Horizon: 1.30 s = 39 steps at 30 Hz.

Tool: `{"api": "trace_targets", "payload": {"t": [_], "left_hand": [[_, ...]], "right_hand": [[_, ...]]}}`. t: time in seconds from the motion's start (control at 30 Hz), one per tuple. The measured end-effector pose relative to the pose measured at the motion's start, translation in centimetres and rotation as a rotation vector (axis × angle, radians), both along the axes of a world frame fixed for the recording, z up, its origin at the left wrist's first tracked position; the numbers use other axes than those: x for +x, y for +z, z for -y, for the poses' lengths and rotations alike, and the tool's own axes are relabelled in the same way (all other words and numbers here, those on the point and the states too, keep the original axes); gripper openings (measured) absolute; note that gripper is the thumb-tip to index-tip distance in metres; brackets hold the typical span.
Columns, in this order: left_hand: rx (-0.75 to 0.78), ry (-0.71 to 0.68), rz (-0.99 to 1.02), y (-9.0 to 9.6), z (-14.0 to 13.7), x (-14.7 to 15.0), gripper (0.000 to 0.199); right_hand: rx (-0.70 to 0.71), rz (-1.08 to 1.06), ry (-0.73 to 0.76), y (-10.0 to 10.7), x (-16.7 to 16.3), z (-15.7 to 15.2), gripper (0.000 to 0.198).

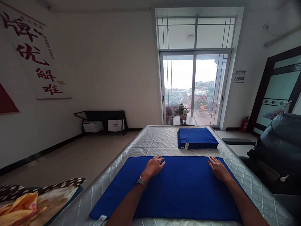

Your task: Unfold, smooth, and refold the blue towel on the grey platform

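A blue cloth (181, 188) lies spread flat on the silver quilted cover in front of me, with a white label at its near left corner. My left hand (153, 166), a watch on its wrist, rests on the cloth near the far edge, left of the middle, fingers slightly curled and apart. Toward the far right corner, my right hand (218, 168) lies with fingers stretched out on the cloth. Neither hand grips anything. Beyond the spread cloth sits a stack of folded blue cloths (197, 136) with white labels sticking out at its front left.
The silver quilted cover (150, 141) reaches toward a small table with a bottle (184, 115) and a plant. A dark armchair (279, 147) stands at right. Patterned bedding (44, 201) is at lower left. A black bench (103, 117) holds white boxes by the wall.
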<state>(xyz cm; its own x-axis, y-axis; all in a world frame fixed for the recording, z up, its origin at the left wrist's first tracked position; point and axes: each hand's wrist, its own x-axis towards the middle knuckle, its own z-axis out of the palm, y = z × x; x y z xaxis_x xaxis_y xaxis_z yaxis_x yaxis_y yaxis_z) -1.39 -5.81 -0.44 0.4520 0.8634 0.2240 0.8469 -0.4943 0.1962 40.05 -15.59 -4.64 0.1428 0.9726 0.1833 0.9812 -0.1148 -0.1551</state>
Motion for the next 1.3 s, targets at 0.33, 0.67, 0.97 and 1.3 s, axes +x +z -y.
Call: {"api": "trace_targets", "payload": {"t": [0.33,0.67,0.97,1.3], "left_hand": [[0.054,-0.049,0.048,-2.5,0.8,3.3,0.049],[0.080,-0.182,-0.021,-3.5,0.5,5.4,0.054],[0.139,-0.213,-0.054,-4.8,0.1,5.3,0.054],[0.067,-0.086,-0.039,-4.5,-1.2,2.8,0.056]], "right_hand": [[0.092,0.043,0.065,-1.9,1.9,0.1,0.057],[0.061,-0.080,0.243,2.7,-11.5,-1.4,0.062],[-0.125,-0.040,0.276,2.0,-20.4,-5.2,0.066],[-0.182,-0.014,0.069,1.8,-13.7,-3.8,0.068]]}}
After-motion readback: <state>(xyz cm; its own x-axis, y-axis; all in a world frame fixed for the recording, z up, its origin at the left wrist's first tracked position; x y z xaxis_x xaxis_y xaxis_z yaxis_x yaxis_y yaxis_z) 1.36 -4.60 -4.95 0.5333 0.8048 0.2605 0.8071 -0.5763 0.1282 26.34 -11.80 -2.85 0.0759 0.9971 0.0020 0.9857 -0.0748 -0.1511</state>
